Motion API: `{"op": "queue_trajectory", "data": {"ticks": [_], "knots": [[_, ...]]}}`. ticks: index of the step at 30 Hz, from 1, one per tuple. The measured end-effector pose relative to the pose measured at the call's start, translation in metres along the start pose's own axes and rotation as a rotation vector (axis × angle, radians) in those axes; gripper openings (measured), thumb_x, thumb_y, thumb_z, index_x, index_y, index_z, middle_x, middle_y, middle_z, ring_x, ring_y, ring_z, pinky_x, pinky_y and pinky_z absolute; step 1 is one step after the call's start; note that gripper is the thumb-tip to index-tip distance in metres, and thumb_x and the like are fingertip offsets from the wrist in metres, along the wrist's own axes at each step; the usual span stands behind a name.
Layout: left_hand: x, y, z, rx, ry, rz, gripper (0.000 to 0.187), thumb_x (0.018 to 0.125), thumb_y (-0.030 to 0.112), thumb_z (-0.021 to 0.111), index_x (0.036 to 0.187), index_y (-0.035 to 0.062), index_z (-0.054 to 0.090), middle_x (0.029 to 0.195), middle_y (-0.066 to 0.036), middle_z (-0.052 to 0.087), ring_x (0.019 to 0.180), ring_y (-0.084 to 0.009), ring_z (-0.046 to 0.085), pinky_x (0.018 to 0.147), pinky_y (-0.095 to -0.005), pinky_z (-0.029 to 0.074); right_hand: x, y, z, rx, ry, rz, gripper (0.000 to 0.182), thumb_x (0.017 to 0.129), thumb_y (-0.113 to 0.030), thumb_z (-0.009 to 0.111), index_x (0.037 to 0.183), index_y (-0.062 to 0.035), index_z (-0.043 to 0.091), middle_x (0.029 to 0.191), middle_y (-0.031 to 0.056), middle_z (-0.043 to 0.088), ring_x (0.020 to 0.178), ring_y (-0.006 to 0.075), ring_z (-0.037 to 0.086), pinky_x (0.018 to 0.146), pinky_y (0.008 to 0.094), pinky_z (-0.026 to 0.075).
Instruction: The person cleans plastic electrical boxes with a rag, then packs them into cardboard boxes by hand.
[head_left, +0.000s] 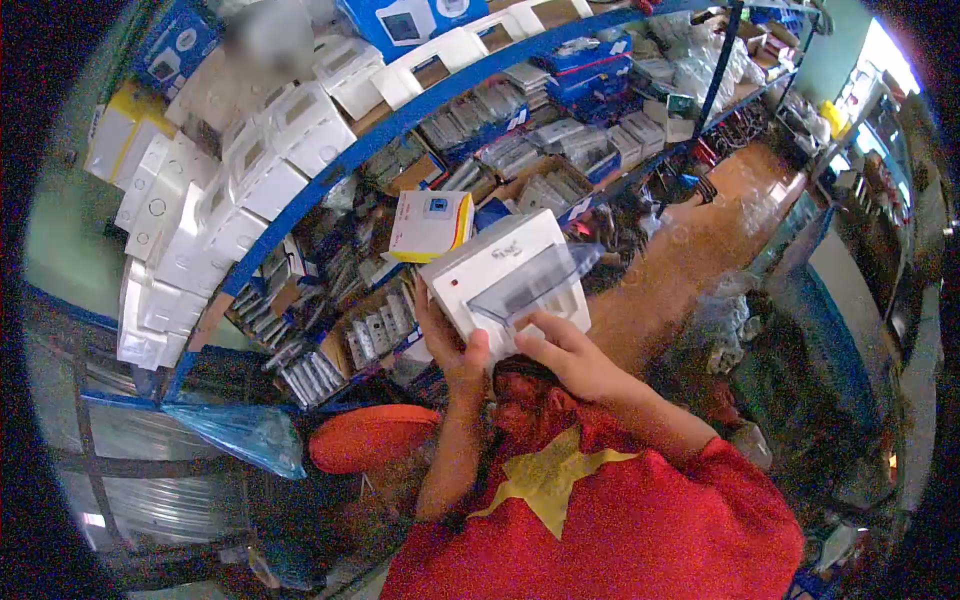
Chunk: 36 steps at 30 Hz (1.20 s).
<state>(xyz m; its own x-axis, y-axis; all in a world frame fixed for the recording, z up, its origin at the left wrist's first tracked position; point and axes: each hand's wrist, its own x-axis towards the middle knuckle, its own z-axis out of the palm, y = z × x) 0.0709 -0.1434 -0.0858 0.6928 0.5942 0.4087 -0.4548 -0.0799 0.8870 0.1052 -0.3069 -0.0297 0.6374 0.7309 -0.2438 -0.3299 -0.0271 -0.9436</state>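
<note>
A white breaker box (525, 235) with a tinted see-through flap (535, 280) is held up in front of my chest. The flap stands lifted away from the box's face. My left hand (455, 345) is closed around the left side of the box, its thumb on the near edge. At the near edge, below the flap, my right hand (570, 360) grips the box with bent fingers; some fingertips are hidden. Just beyond the box sits a white and yellow carton (430, 225) on the shelf's goods.
A blue-edged shelf (370, 140) curves around ahead, with white boxes (285, 150) on top and several trays of packed parts (375, 335) below. A red round stool (372, 438) stands at lower left. Brown floor (665, 270) runs to the right, beside bagged goods (730, 320).
</note>
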Motion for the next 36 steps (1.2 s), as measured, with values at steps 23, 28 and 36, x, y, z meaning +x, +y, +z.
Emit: {"op": "queue_trajectory", "data": {"ticks": [23, 28, 36], "knots": [[-0.005, -0.053, -0.021, -0.021, 0.108, -0.218, 0.066, 0.089, 0.032, 0.059, 0.139, -0.0025, 0.033, 0.134, -0.015, 0.045, 0.122, -0.0272, 0.046, 0.103, -0.0389, 0.037, 0.022, 0.001, 0.008, -0.396, 0.544, -0.589, 0.03, 0.088, -0.019, 0.063, 0.112, -0.0019, 0.057, 0.107, 0.0157, 0.063, 0.095, 0.0257, 0.062, 0.086, 0.0361, 0.049], [-0.006, -0.081, -0.041, -0.24, 0.018, -0.299, 0.079, 0.079, 0.033, 0.066, 0.141, -0.0022, 0.032, 0.139, -0.014, 0.04, 0.128, -0.0248, 0.038, 0.108, -0.0399, 0.029, 0.05, 0.017, 0.01, -0.984, 0.411, -0.784, 0.033, 0.072, -0.01, 0.072, 0.103, -0.0026, 0.062, 0.101, 0.0153, 0.061, 0.088, 0.0335, 0.062, 0.076, 0.04, 0.052], [0.023, 0.005, -0.045, 0.09, -0.035, -0.059, 0.092, 0.075, 0.029, 0.071, 0.145, -0.0026, 0.021, 0.141, -0.017, 0.037, 0.129, -0.0282, 0.037, 0.109, -0.0407, 0.028, 0.04, 0.01, -0.039, -0.865, 0.66, -0.527, 0.029, 0.072, -0.011, 0.069, 0.099, -0.0027, 0.061, 0.105, 0.0162, 0.061, 0.093, 0.0335, 0.062, 0.076, 0.0369, 0.053]]}}
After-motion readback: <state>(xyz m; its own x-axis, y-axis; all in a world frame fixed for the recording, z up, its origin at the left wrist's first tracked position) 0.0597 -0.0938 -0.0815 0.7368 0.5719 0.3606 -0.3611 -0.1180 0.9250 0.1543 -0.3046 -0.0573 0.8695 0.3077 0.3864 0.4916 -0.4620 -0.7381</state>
